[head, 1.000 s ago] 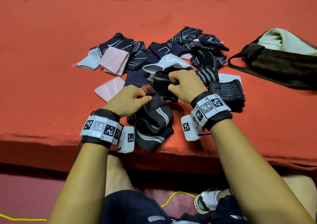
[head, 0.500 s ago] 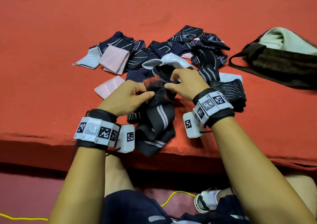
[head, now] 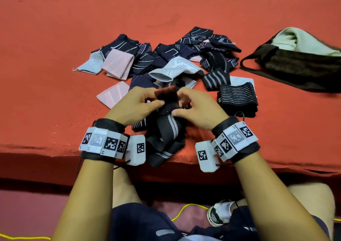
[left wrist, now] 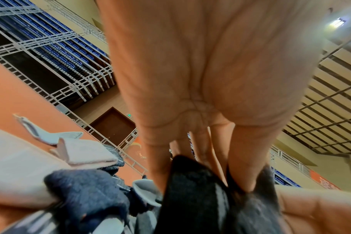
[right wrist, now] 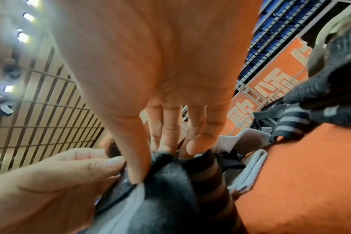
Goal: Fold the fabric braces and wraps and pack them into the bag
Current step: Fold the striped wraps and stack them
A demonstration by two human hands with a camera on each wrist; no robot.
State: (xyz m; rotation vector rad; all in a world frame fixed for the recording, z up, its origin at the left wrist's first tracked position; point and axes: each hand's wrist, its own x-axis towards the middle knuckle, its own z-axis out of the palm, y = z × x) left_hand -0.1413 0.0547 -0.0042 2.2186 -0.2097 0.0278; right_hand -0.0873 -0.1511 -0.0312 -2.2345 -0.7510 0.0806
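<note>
Dark knit hid most of both sets of fingertips, and the blurred wrist views gave little of the grip beyond thumbs pressed into cloth. The black wrap [head: 167, 130], marked with grey stripes down its length, hung twisted from the hands to the near edge of the orange mat [head: 55, 38]. Its fuzzy top end stood up between the left hand [head: 135, 104] and the right hand [head: 198, 108], each pinching it, thumbs nearly meeting. Beyond the knuckles lay the heap of braces [head: 166, 62]; the bag [head: 295, 65] sat far right of the right hand.
</note>
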